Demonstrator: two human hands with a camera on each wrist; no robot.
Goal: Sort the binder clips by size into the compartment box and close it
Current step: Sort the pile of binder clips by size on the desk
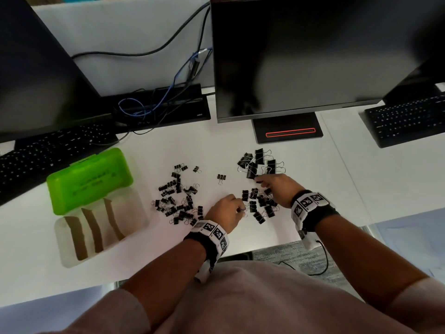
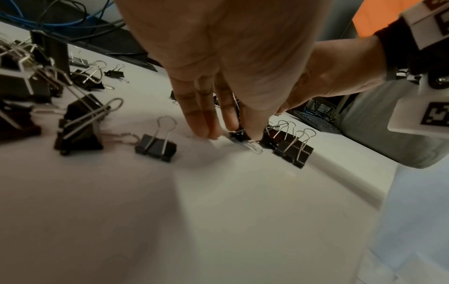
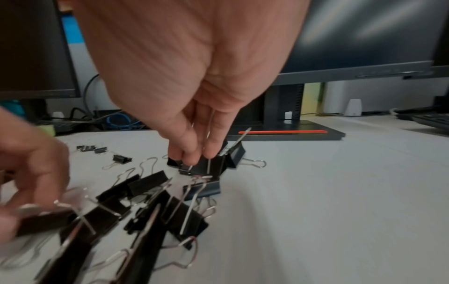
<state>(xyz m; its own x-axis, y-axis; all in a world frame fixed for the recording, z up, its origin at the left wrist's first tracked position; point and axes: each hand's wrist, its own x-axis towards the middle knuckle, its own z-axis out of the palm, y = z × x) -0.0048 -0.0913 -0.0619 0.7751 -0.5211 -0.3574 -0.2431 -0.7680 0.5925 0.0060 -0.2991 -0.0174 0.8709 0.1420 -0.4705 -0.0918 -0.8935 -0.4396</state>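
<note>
1. Pre-sorting looks to be the step in hand: the binder clips are spread over the white tabletop [image 1: 337, 179] in three loose groups, and nothing can be seen in the compartment box [image 1: 72, 257] yet.
2. The left hand [image 1: 227, 209] is lowered with fingers pointing down, and a small clip [image 2: 239, 135] seems to be pinched between thumb and fingertips, its wire loop touching the tabletop.
3. The right hand [image 1: 277, 189] is reached forward; a clip [image 3: 187, 167] at the near edge of the large clips [image 1: 261, 163] is being pinched by the fingertips [image 3: 187, 148]. How firm that pinch is can't be told.
4. Medium clips [image 1: 261, 204] are piled between the two hands, under the right palm. The small clips [image 1: 179, 198] are heaped just to the left of the left hand.
5. The box sits well off to the left of both hands, its green lid [image 1: 90, 180] flipped open, brown dividers [image 1: 91, 229] showing.
6. Next, probably: each pinched clip gets carried to its own group or compartment. A clean lift is needed, since the wire handles are tangled with neighbours.
</note>
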